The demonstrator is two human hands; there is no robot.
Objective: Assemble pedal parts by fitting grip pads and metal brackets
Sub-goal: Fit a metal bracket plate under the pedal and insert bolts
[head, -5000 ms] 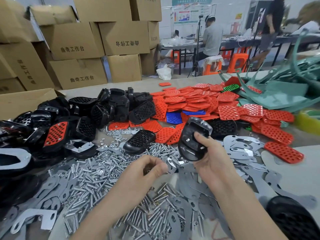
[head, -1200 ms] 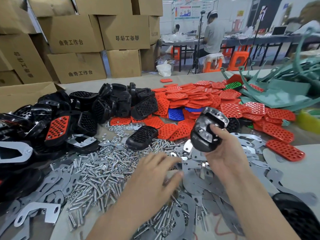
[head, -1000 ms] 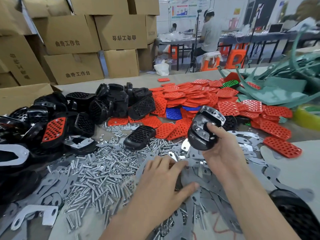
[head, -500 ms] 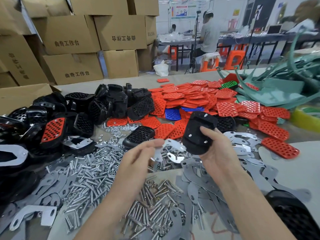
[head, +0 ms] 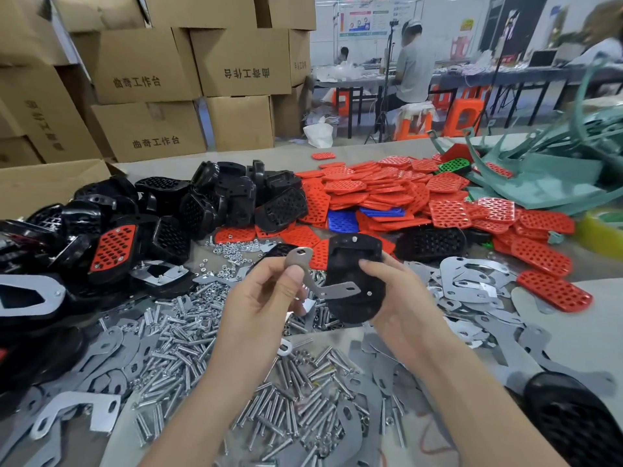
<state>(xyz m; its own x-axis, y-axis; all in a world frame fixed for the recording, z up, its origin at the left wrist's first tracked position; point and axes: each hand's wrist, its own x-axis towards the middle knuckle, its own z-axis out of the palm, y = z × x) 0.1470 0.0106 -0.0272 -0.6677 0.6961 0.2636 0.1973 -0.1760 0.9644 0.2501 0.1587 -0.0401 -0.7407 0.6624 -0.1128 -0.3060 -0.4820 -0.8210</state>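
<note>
My right hand (head: pixel 401 305) holds a black pedal body (head: pixel 354 274) upright above the table, its underside facing me. My left hand (head: pixel 266 298) pinches a bent grey metal bracket (head: pixel 310 274) by its upper end. The bracket's lower end lies across the pedal's underside. Loose brackets (head: pixel 472 274) lie on the table to the right. Red grip pads (head: pixel 387 190) are heaped behind the pedal, with one blue pad (head: pixel 344 219) among them. Bolts and nuts (head: pixel 182 338) cover the table below my hands.
Black pedal bodies (head: pixel 215 200) are piled at the left, one with a red pad (head: pixel 113 247) fitted. Cardboard boxes (head: pixel 145 79) stand behind. Green plastic scrap (head: pixel 539 176) lies at the far right. A person sits at a bench in the background.
My left hand picked a bracket out of the pile and lifted it to the pedal. My right hand turned the pedal so that its underside faces me.
</note>
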